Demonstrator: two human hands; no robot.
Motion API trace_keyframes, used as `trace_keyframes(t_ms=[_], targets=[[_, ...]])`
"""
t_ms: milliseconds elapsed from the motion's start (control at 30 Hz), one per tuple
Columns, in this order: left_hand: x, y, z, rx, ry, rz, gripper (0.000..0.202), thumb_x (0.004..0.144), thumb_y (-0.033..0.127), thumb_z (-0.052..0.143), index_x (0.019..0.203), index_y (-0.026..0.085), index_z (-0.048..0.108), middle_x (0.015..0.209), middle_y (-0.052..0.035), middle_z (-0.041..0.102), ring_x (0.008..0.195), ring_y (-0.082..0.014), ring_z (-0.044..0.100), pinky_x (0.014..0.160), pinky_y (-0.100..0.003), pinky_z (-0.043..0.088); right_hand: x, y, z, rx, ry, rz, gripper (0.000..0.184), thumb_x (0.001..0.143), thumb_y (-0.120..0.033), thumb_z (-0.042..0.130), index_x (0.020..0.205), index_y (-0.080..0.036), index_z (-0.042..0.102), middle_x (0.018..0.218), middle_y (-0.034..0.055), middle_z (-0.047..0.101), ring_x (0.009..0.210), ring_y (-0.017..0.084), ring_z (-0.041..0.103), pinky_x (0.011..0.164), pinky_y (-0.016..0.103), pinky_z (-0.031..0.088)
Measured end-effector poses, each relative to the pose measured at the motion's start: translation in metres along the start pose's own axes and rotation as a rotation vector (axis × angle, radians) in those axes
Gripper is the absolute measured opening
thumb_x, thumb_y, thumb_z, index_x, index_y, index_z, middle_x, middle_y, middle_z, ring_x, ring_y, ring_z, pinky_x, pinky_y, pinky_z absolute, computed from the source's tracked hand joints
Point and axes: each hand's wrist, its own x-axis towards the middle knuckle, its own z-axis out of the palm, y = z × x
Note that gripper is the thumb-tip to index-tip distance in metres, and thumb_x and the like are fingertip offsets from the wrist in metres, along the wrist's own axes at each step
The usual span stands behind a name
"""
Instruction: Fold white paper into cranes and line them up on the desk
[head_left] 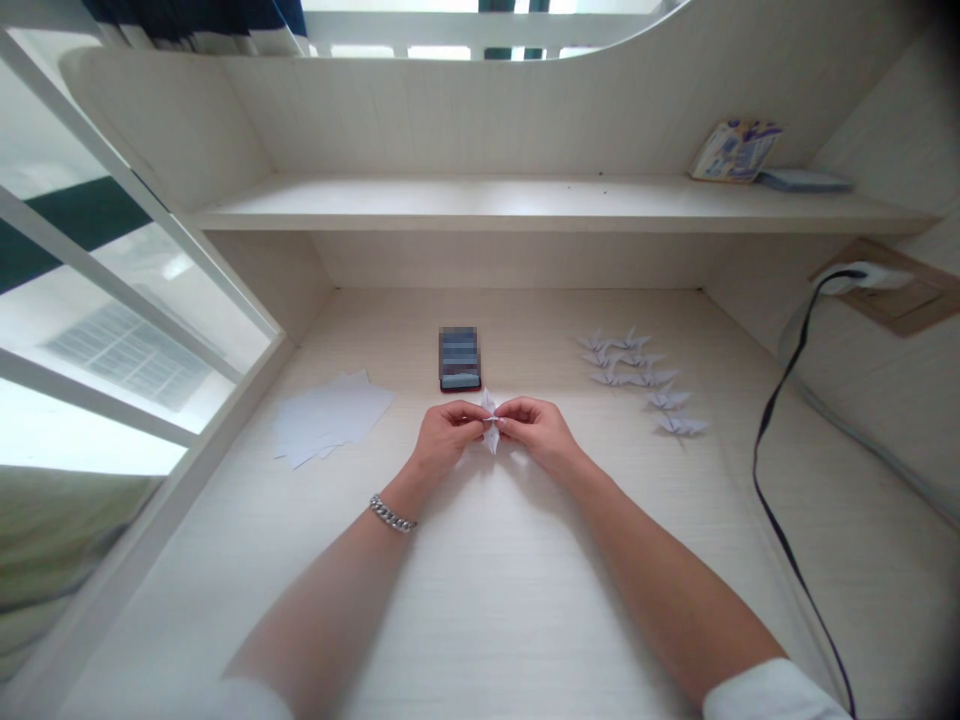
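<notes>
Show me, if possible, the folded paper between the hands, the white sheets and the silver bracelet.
Folded paper [491, 440], head view: its flap lower in the picture.
White sheets [334, 414], head view: middle of their spread.
Silver bracelet [391, 514], head view: links at its middle.

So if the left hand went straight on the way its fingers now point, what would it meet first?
First the white folded paper that the left hand pinches; just beyond, apparently, the right hand, facing it, though depth is hard to judge.

On the desk [480, 610], paper sheets [330, 415] at left, paper cranes [651, 378] at right, phone [460, 358] between them, behind the hands [544, 432].
</notes>
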Motion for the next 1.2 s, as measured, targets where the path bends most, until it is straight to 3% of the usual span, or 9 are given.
trace_keyframes(t_ms=[200,333,500,833,1200], targets=[[-0.0009,-0.0015,0.0001,0.058,-0.010,0.074,0.009,0.060,0.015,0.069,0.069,0.015,0.071,0.069,-0.0042,0.068,0.064,-0.0134,0.061,0.062,-0.024,0.048,-0.0029,-0.0065,0.0020,0.092,-0.007,0.087,0.023,0.058,-0.035,0.073,0.071,-0.017,0.067,0.067,0.0018,0.067,0.059,0.015,0.061,0.060,0.028,0.051],[-0.0021,0.0006,-0.0001,0.079,-0.030,0.090,0.013,0.060,0.010,0.065,0.071,0.015,0.071,0.074,-0.0044,0.069,0.068,-0.0141,0.061,0.065,-0.024,0.048,-0.0020,-0.0049,0.0019,0.036,0.032,0.043,0.023,0.054,-0.030,0.076,0.070,-0.016,0.067,0.065,0.0015,0.065,0.056,0.014,0.059,0.056,0.026,0.050],[-0.0022,0.0033,0.0018,-0.026,-0.011,0.000,0.019,0.063,0.017,0.066,0.081,0.014,0.070,0.077,-0.0053,0.069,0.068,-0.0159,0.062,0.064,-0.028,0.050,0.0002,0.0012,0.0000,-0.039,0.056,-0.024,0.020,0.058,-0.029,0.073,0.072,-0.017,0.066,0.068,0.0016,0.066,0.060,0.015,0.060,0.060,0.028,0.051],[0.0016,-0.0058,0.0000,-0.043,-0.008,0.082,0.024,0.057,0.021,0.077,0.077,0.012,0.066,0.075,-0.0045,0.067,0.068,-0.0133,0.062,0.067,-0.026,0.050,0.0005,0.0009,0.0000,-0.147,0.078,-0.078,0.023,0.058,-0.029,0.072,0.074,-0.016,0.063,0.069,0.0019,0.064,0.062,0.014,0.060,0.058,0.026,0.050],[0.0021,-0.0048,-0.0001,-0.035,0.014,0.078,0.026,0.053,0.018,0.078,0.075,0.012,0.064,0.073,-0.0035,0.066,0.067,-0.0129,0.062,0.065,-0.025,0.050,0.0017,0.0027,0.0006,-0.138,0.056,-0.068,0.024,0.059,-0.031,0.073,0.074,-0.016,0.061,0.067,0.0007,0.063,0.058,0.013,0.058,0.056,0.026,0.048]])
